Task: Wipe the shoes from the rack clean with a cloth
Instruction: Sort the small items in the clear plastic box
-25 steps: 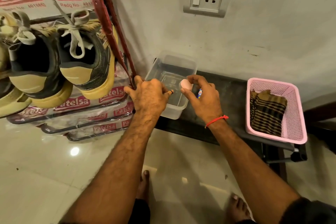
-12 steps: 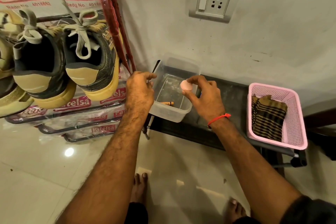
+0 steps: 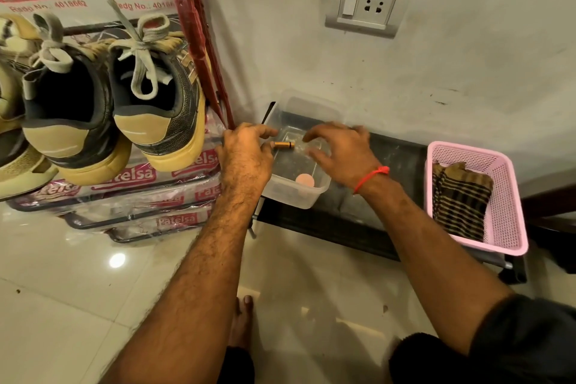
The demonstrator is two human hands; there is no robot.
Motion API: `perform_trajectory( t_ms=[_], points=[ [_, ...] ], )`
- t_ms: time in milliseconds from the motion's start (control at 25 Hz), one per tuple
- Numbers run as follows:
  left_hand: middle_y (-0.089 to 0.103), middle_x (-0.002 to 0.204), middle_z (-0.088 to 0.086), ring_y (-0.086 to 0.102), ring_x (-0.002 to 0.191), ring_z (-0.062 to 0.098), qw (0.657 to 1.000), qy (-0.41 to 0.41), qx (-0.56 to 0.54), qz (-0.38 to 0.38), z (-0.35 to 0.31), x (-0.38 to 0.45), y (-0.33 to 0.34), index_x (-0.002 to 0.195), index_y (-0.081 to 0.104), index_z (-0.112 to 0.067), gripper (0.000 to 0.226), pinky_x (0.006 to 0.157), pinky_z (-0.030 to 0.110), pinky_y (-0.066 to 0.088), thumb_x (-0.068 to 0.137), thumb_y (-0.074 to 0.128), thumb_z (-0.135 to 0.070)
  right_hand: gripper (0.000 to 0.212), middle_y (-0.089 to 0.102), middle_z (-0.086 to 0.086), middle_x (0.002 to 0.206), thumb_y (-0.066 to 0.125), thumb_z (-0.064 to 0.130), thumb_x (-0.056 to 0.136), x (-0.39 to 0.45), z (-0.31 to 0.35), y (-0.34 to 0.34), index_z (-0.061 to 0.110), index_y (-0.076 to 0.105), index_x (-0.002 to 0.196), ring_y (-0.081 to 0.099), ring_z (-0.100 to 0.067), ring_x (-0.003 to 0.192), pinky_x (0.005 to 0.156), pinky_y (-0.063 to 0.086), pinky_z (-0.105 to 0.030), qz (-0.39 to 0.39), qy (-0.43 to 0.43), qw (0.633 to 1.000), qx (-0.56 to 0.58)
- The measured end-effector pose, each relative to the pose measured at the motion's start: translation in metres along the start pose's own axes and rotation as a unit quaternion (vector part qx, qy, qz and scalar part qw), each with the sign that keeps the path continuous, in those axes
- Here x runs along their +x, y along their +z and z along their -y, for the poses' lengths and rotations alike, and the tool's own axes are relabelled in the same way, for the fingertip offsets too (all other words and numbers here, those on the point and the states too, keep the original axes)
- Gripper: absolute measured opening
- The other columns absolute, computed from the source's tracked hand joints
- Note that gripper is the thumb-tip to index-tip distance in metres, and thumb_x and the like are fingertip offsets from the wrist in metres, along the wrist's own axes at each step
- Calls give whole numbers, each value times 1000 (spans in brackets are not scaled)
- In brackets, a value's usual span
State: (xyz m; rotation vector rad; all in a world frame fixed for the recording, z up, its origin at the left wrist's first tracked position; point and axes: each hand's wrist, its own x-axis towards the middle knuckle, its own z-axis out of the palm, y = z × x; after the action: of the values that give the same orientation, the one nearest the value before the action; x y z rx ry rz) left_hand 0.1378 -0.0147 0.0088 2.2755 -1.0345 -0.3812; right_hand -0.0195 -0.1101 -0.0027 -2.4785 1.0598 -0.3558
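Two black-and-tan shoes (image 3: 156, 103) (image 3: 67, 121) with grey laces sit heel-out on the shoe rack (image 3: 131, 221) at the left. A striped brown-and-black cloth (image 3: 461, 199) lies in a pink basket (image 3: 511, 227) at the right. Between them a clear plastic box (image 3: 299, 196) holds a small gold cylinder (image 3: 284, 144) and a pink round piece (image 3: 304, 180). My left hand (image 3: 246, 156) lies over the box's left rim with its fingers loosely bent. My right hand (image 3: 339, 150) hovers over the box, fingers spread, holding nothing.
The box and the basket stand on a low black table (image 3: 399, 159) against the wall. A switch and socket plate (image 3: 367, 0) is on the wall above. A red pole (image 3: 199, 34) leans beside the rack. My bare feet (image 3: 241, 321) stand on glossy floor tiles.
The pink round piece left my right hand and now lies in the box. My right hand's fingers have spread. My left hand shifted onto the box's left rim.
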Motion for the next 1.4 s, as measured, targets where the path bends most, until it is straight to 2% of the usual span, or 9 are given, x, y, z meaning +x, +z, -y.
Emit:
perform_trajectory(
  t_ms=[80,160,360,720,840,960,1120,1240,1400],
  points=[
    [59,136,-7,42,132,22,999,39,33,-12,-6,-4,-2,117,72,-33,22,111,41,28,96,68,-25,14,71,-3,103,60,19,94,-16,-24,-7,15,68,105,64,-19,99,96,49,-39,-199,20,971,128],
    [62,132,-9,48,129,19,996,83,22,-6,-11,-6,3,115,73,-33,22,114,42,30,95,69,-24,15,70,-10,94,59,6,92,-33,-59,-3,7,69,103,65,-22,87,85,53,-35,-277,128,940,154],
    [68,117,-12,62,113,14,993,108,-48,3,-16,-6,20,107,77,-32,21,105,45,50,93,72,-17,47,57,-22,121,74,24,89,-59,-113,48,7,58,130,55,-36,113,101,43,-39,-20,329,941,75],
    [70,117,-7,61,110,20,995,95,-32,-21,-14,-4,20,106,77,-31,17,101,48,50,94,70,-21,30,69,-18,112,76,22,88,-49,-125,49,5,71,111,63,-31,104,91,49,-34,0,349,937,27],
    [68,122,-10,53,119,20,995,86,-4,-41,-15,-5,12,108,75,-34,17,107,35,36,96,67,-25,23,72,-14,102,73,21,90,-54,-103,29,5,72,107,63,-20,89,83,47,-28,-136,336,925,113],
    [61,132,-12,40,130,23,998,41,8,-47,-12,-6,4,109,73,-36,18,98,28,21,97,67,-24,24,70,-5,96,74,25,89,-37,-57,-1,8,73,106,59,-12,84,81,47,-24,-265,179,933,167],
    [57,138,-10,36,129,26,999,15,49,-15,-14,-9,0,114,71,-38,29,101,33,29,99,63,-15,28,69,-1,105,66,42,91,10,9,-11,24,73,110,53,-28,106,92,39,-37,-64,43,995,-57],
    [56,139,-7,36,130,29,995,12,95,12,-10,-6,2,120,70,-39,39,108,41,29,97,63,-9,30,65,-6,120,64,41,92,28,35,8,26,66,118,41,-33,125,103,29,-49,126,59,949,-284],
    [53,141,-6,34,132,31,995,-3,92,45,-3,-2,3,119,69,-43,42,110,44,30,95,66,-9,25,64,-7,124,63,36,94,30,38,22,23,65,116,42,-33,127,106,26,-52,157,50,943,-288]
  ],
)
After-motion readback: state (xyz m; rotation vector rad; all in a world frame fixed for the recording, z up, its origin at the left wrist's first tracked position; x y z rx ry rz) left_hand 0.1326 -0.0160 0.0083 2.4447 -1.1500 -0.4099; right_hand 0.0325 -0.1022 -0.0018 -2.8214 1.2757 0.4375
